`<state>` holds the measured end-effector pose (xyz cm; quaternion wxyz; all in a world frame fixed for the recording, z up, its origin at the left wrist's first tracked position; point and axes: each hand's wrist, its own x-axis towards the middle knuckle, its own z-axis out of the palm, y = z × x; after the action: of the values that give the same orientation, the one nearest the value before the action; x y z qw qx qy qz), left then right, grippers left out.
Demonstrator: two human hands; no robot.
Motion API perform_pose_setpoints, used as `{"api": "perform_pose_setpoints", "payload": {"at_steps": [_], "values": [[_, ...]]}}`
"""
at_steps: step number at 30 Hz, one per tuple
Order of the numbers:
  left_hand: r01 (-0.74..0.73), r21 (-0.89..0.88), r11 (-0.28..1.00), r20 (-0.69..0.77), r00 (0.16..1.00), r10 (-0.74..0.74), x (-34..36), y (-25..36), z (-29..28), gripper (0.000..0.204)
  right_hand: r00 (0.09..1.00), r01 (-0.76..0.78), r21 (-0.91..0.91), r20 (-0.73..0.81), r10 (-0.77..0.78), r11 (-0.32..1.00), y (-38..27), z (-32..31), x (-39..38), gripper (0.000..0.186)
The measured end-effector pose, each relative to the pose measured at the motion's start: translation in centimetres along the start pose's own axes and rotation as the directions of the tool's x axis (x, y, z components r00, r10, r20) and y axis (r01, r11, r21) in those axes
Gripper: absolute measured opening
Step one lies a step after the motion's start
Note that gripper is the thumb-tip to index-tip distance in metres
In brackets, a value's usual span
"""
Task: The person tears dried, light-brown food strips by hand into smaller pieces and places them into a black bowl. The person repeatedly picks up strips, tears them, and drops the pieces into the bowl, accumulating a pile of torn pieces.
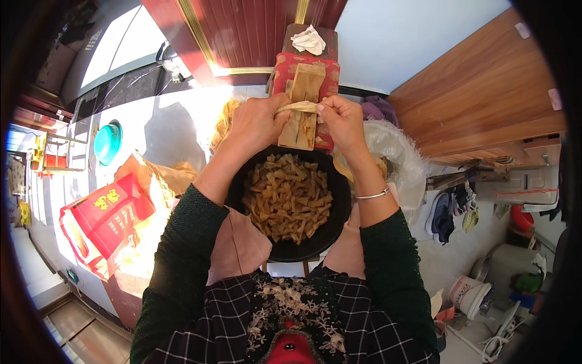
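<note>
Red printed packages (106,221) at the left, lying open on a sunlit pale floor (163,130); a teal round bowl (107,142) further back. Red patterned cloth (306,76) on a small wooden stool (309,36) ahead, crumpled white tissue (308,41) on top. Wooden cabinet (485,91) at the right, shoes (448,212) and a white bucket (468,296) below. Left hand (257,124) and right hand (342,121) both closed, pinching a tan flat strip (301,118), perhaps dried bean-curd sheet, stretched between them. Strip held just above a black pan (290,203) full of cut tan pieces (288,203), resting on the lap.
</note>
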<state>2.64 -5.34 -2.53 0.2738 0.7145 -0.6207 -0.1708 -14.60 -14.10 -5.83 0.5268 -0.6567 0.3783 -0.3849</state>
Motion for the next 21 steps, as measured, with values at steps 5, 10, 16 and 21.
{"api": "perform_pose_setpoints", "payload": {"at_steps": [5,10,16,21], "values": [[0.021,0.023,1.0,0.013,1.0,-0.021,0.7,-0.7,0.4,0.018,0.998,-0.025,-0.041,-0.051,0.023,0.999,0.8,0.8,0.2,0.017],[0.047,0.1,0.994,0.049,0.997,-0.052,0.5,-0.7,0.5,0.026,0.999,-0.025,-0.38,0.015,0.033,0.925,1.2,0.4,0.8,0.018],[0.006,0.222,0.975,0.382,0.919,-0.093,-2.5,1.3,-2.7,0.038,0.996,-0.075,-0.268,-0.075,0.056,0.961,-0.8,-1.6,-0.8,0.02],[0.023,-0.499,0.866,0.036,0.999,-0.005,-5.7,1.8,2.4,0.054,0.805,-0.578,0.492,0.474,0.356,0.652,-3.5,2.6,-4.8,0.02]]}}
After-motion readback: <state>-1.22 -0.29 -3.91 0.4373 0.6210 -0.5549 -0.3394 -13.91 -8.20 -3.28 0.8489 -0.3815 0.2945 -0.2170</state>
